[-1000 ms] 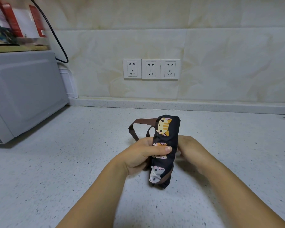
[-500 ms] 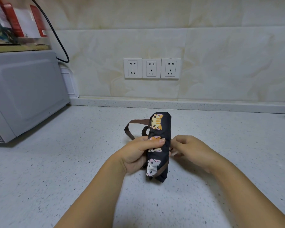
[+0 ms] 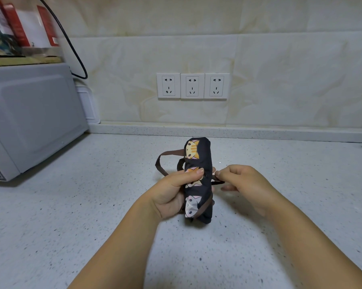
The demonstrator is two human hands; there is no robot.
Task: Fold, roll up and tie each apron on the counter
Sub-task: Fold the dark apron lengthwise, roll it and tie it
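head view: left hand (image 3: 171,190) clamps the rolled apron (image 3: 198,180); right hand (image 3: 240,180) fingers pinch its brown strap (image 3: 217,182) beside it. slack could unroll it.

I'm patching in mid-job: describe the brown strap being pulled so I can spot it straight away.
On the speckled white counter, below the three white wall sockets, the left hand grips a rolled black cat-print apron. The thin brown strap runs taut from the roll's right side into the right hand, unlike the slack brown loop on the left.
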